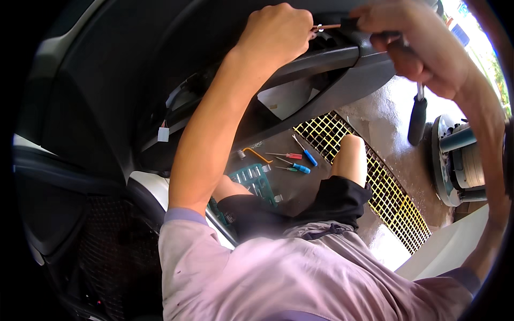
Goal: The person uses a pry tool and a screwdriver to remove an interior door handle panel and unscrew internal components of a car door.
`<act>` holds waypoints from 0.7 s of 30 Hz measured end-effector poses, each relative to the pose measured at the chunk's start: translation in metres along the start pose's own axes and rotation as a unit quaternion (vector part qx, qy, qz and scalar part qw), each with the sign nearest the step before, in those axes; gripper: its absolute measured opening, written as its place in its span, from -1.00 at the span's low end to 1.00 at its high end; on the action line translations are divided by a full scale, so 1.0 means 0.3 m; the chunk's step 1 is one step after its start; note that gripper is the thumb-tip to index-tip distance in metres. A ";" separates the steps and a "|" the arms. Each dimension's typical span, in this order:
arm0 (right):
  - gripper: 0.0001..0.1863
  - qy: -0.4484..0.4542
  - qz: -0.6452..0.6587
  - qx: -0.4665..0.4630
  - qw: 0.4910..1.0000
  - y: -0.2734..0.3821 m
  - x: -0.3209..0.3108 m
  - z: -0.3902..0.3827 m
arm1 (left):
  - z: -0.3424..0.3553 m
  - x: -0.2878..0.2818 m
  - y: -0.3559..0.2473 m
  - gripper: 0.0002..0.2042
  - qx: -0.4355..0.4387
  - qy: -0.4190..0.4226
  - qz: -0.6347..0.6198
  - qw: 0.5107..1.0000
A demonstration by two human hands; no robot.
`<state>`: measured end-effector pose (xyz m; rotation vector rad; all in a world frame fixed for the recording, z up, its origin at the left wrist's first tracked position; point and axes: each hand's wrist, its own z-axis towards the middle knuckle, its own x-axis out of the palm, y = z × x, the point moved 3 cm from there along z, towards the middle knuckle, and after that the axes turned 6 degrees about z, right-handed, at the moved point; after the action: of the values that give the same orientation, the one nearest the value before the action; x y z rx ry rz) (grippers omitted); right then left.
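Observation:
My left hand (274,33) is raised to the dark door panel (321,80), fingers closed and pinching a small metal piece (318,27) at the panel's upper edge. My right hand (415,45) grips a tool with a black body (349,23). Its thin metal shaft points left and meets that metal piece. A black-handled bar (417,119) hangs below my right hand on a silver stem; whether it belongs to the same tool I cannot tell. A white connector (163,134) dangles on wires from behind the panel.
On the wet ground below lie several small screwdrivers (300,158) with red and blue handles, an orange-handled bent tool (256,154) and a green socket tray (256,181). A yellow grate (391,192) runs past my knee (350,158). A round machine (460,160) stands at the right.

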<state>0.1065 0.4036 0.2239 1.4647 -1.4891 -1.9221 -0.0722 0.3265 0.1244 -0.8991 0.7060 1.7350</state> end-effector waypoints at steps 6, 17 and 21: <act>-0.97 0.087 -0.499 -0.464 0.727 0.081 0.020 0.010 | 0.025 0.002 -0.008 -0.82 0.044 0.008 -0.005 0.999; -0.66 -0.024 -0.463 -0.183 0.867 0.110 0.022 0.056 | 0.034 0.007 -0.004 -0.75 -0.009 0.037 -0.059 0.998; -0.70 0.009 -0.509 -0.253 0.823 0.078 0.032 0.045 | 0.036 0.020 0.014 -0.79 -0.025 0.062 -0.080 0.995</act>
<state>0.0832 0.3941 0.2380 2.1604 0.0124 -2.5030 -0.0799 0.3371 0.1255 -1.0764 0.6539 1.5705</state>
